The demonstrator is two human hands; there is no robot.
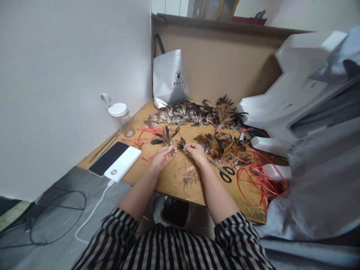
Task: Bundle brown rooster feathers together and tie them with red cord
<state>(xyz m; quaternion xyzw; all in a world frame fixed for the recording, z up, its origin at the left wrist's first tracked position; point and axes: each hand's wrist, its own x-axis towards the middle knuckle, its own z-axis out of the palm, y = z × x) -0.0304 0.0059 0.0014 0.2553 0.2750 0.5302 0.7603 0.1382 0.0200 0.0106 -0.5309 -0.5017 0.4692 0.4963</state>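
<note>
My left hand (163,156) pinches a small spray of brown and black feathers (168,136) by its lower end, the tips fanned upward. Just to its right, my right hand (196,153) is closed on a short dark feather (182,143). The two hands are close together but apart, low over the wooden table (168,183). Beyond them lies a long heap of dark and pale feathers (185,113). A second pile of brown feathers (222,146) spreads right of my right hand. Black-handled scissors (223,171) rest beside my right forearm. Loose feather scraps (191,176) lie between my arms.
Tangled red strips (255,174) cover the right side; more red strips (140,138) lie left. A white power bank (123,164) with a cable, a dark phone (108,159) and a lidded clear jar (122,119) stand left. A silver bag (170,80) leans at the back.
</note>
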